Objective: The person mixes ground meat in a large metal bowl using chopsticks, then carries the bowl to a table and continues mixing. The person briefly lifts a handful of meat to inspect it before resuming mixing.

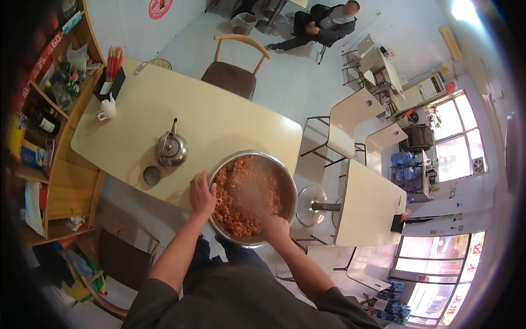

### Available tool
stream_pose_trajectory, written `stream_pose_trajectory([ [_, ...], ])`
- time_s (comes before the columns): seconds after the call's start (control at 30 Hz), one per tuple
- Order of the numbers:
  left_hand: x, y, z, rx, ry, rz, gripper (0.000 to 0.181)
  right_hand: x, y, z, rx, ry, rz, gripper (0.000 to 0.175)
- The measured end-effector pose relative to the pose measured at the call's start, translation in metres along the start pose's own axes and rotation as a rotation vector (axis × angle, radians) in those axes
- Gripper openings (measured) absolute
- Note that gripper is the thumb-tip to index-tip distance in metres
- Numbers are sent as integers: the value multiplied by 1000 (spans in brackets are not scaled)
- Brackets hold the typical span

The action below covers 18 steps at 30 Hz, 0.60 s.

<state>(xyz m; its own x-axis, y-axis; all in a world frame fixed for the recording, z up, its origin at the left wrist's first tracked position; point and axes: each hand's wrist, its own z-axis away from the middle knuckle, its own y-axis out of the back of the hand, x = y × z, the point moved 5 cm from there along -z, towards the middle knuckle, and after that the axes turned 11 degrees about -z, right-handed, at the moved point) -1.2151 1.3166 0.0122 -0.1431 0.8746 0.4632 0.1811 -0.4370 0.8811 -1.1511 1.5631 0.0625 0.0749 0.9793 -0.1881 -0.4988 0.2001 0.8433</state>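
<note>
A large steel mixing bowl (291,193) sits at the near edge of the pale table (230,131). It holds a reddish, crumbly food mixture (236,205), which looks like seasoned mince. My left hand (202,195) lies on the bowl's left rim, its thumb over the edge. Inside the bowl, at the near right, is my right hand (273,228); its fingers are blurred, and whether they hold anything cannot be told. Left of the bowl stand a steel kettle (171,150) and a small round metal cup or lid (152,175).
A white teapot (107,107) and a black chopstick holder (110,84) stand at the table's far left, beside a wooden shelf unit (72,164). A brown-seated chair (230,78) is behind the table. Another table (370,205) stands at right. One person (328,24) sits in the background.
</note>
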Motion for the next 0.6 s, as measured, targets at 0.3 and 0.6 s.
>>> stream_pose_trajectory([
  [0.3, 75, 29, 24, -57, -661, -145, 39, 9, -3, 18, 13, -43, -13, 19],
  [0.6, 56, 11, 40, -263, -660, -138, 54, 13, 11, 37, 24, -97, -24, 22],
])
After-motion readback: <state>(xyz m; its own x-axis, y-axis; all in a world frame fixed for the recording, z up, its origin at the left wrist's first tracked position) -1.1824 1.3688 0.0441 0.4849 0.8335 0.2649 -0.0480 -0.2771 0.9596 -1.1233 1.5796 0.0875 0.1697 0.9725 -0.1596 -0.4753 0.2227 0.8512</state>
